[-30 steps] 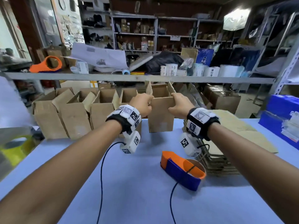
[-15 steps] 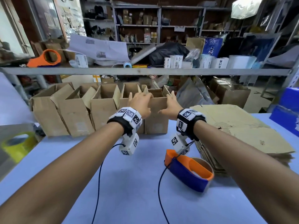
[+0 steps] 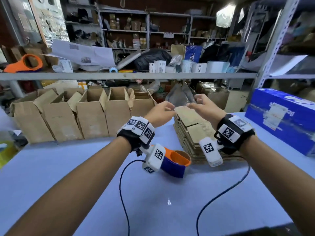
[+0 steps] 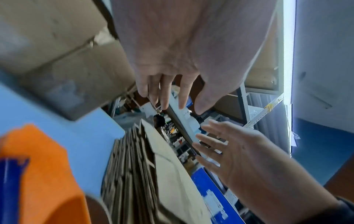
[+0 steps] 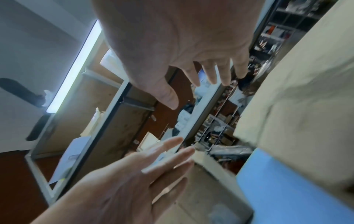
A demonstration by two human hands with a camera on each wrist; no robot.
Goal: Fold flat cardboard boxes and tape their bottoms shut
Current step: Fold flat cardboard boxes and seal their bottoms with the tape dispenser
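Both hands empty, fingers loose: left hand (image 3: pixel 160 111) and right hand (image 3: pixel 203 106) hover over far edge of flat stack (image 3: pixel 192 130) on bench (image 3: pixel 68 176). Folded boxes (image 3: pixel 92 116) line back edge, tape gun (image 3: pixel 175 160) beside stack.

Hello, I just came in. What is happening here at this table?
A person is making up cardboard boxes. Both hands are empty and open: the left hand and right hand hover over the stack of flat boxes, apparently reaching for the next one. A row of folded boxes stands at the back of the blue table. The tape dispenser lies on the table, beside the stack, untouched.
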